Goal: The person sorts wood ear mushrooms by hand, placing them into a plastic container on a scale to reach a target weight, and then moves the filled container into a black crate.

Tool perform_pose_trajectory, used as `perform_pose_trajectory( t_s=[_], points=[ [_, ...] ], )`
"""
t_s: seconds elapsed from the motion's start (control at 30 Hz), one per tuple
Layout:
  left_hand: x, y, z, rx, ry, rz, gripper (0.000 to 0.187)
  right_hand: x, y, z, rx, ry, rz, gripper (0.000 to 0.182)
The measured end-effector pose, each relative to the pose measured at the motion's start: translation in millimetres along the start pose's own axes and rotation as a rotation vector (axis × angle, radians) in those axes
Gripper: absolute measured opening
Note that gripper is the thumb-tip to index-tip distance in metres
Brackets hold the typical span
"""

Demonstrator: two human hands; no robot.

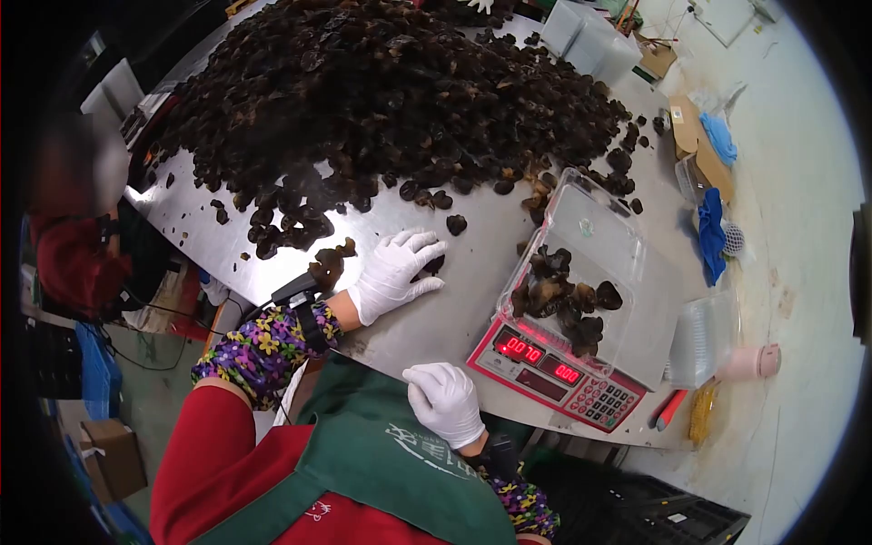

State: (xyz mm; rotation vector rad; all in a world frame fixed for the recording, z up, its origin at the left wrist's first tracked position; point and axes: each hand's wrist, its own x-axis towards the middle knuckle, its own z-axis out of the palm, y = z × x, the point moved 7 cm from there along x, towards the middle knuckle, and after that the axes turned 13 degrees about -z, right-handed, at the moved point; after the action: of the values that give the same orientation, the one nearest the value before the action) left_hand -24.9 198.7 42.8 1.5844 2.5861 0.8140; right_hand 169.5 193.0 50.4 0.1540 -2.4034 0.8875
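Note:
My left hand [395, 275], in a white glove, lies on the metal table with its fingers spread. A dark wood ear mushroom [435, 264] shows between its thumb and fingers, partly hidden by them. My right hand [445, 402], also gloved, is curled closed at the table's front edge, with nothing showing in it. To its right stands a red digital scale [556, 374] reading 0070 and 0.00. On it sits an open clear plastic box [627, 272] with several wood ear mushrooms [554, 295] in it. Brown pieces [331, 263] lie by my left wrist.
A large heap of wood ear mushrooms [391, 91] covers the back of the table [400, 350]. Clear containers [590, 41] are stacked at the far right, and more [704, 336] stand beside the scale. Another person's sleeve [77, 259] is at left; a gloved hand [480, 4] shows at the top.

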Motion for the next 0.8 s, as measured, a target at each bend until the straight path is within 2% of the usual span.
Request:
perform_pose_trajectory(
  t_s=[0.03,0.1,0.13,0.2,0.23,0.33,0.43,0.5,0.57,0.63,0.7,0.77,0.8],
  points=[
    [-1.0,-1.3,-1.4,0.000,0.004,-0.002,0.059,-1.8,0.8,1.8,0.000,-0.002,-0.004,0.024],
    [-7.7,-3.2,-2.2,0.056,-0.026,-0.023,0.037,-6.4,4.9,-0.1,0.060,0.078,0.050,0.024],
    [-12.7,-5.0,-1.8,0.056,-0.029,-0.023,0.037,-6.9,5.3,0.3,0.062,0.078,0.053,0.024],
    [-20.3,-11.9,-6.1,-0.021,0.028,-0.078,0.022,-8.5,7.2,-1.2,0.079,0.111,0.079,0.023],
    [-18.7,-13.0,-6.0,-0.019,0.027,-0.080,0.022,-8.8,7.5,-0.4,0.082,0.111,0.080,0.023],
    [6.8,-30.5,-20.0,-0.365,0.190,-0.284,0.007,-8.3,7.9,0.1,0.068,0.111,0.071,0.023],
    [50.9,-33.3,-39.2,-0.330,0.419,-0.248,0.011,-7.1,7.0,-0.5,0.057,0.108,0.057,0.024],
    [78.0,-31.5,-36.7,-0.081,0.462,-0.274,0.022,-6.3,7.0,-1.1,0.043,0.111,0.058,0.023],
    [98.7,-38.9,-9.8,0.082,0.320,-0.289,0.053,-6.9,7.0,-0.6,0.038,0.119,0.054,0.023],
    [108.3,-31.7,4.8,0.294,0.471,-0.194,0.059,-10.3,8.4,0.0,0.031,0.128,0.054,0.023],
    [117.2,-34.8,14.0,0.296,0.470,-0.181,0.057,-14.1,10.2,4.4,0.045,0.088,0.065,0.024],
    [126.9,-43.3,26.6,0.195,0.245,-0.195,0.048,-15.0,10.3,4.1,0.039,0.092,0.070,0.024],
    [126.1,-43.6,26.4,0.143,0.207,-0.171,0.030,-15.8,10.7,4.4,0.038,0.093,0.067,0.023]
  ],
)
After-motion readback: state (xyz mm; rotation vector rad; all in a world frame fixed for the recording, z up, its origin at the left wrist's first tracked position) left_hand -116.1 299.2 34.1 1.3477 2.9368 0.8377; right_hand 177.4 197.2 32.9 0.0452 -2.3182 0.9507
